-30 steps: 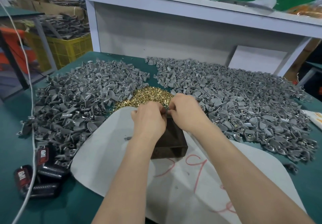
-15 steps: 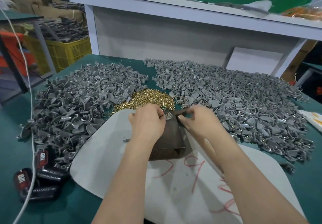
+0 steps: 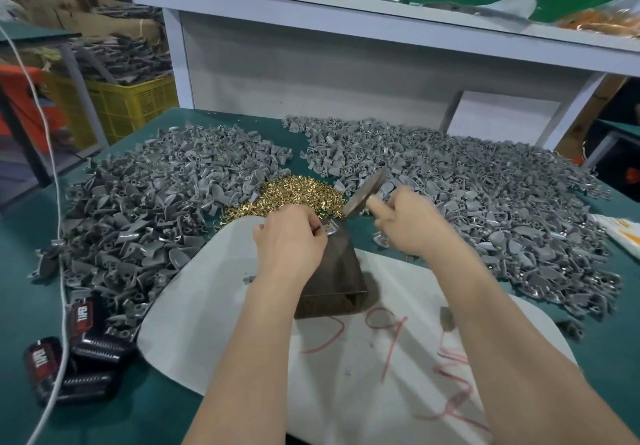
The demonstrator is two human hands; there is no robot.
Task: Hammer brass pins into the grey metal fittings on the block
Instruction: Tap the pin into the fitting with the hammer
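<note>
A heap of grey fittings [image 3: 156, 209] lies leftmost on the tabletop [image 3: 20, 271], with the brass pins [image 3: 294, 192] piled beside it, within easy reach. The left hand [image 3: 289, 240] keeps its grip pinched on one fitting [image 3: 330, 229], steadying it atop the dark block [image 3: 334, 271], which serves as the anvil. The right hand [image 3: 412, 223], grip curled round a flat hammer [image 3: 367, 195], holds it tilted above, probably poised to strike. The pin itself is too small to see.

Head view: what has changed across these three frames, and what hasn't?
The right hand left the block's top, moved right and now grips a flat round metal striker, raised and tilted above the block. The left hand stayed at the block's top, pinching a grey fitting. The block, the brass pin heap and the grey fitting piles have not moved.
</note>
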